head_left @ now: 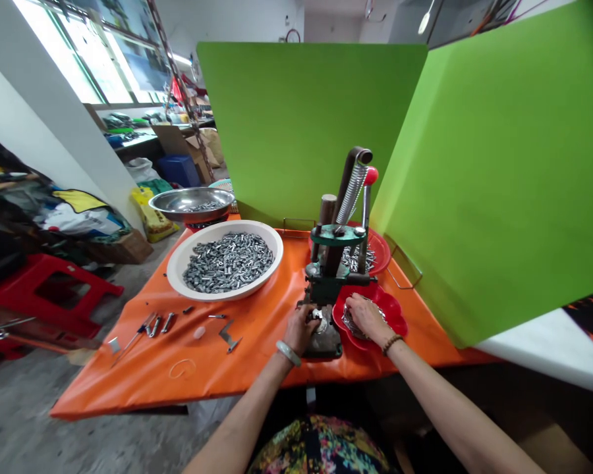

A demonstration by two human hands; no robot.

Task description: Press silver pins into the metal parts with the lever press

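Observation:
A green hand press with a coil spring and a red-knobbed lever stands upright on the orange-covered table. My left hand, a pale bangle on its wrist, is at the press base with fingers curled by the small metal fixture; what they hold, if anything, is too small to make out. My right hand, with a beaded bracelet, reaches into a red scalloped bowl of thin metal pins. Its fingers are bent together at the pins, and their tips are partly hidden.
Left of the press stands a white basin full of small grey metal sleeves. Behind it is a steel pan. A red dish of metal pins sits behind the press. Wrenches and a bent metal piece lie left. Green panels enclose the back and right.

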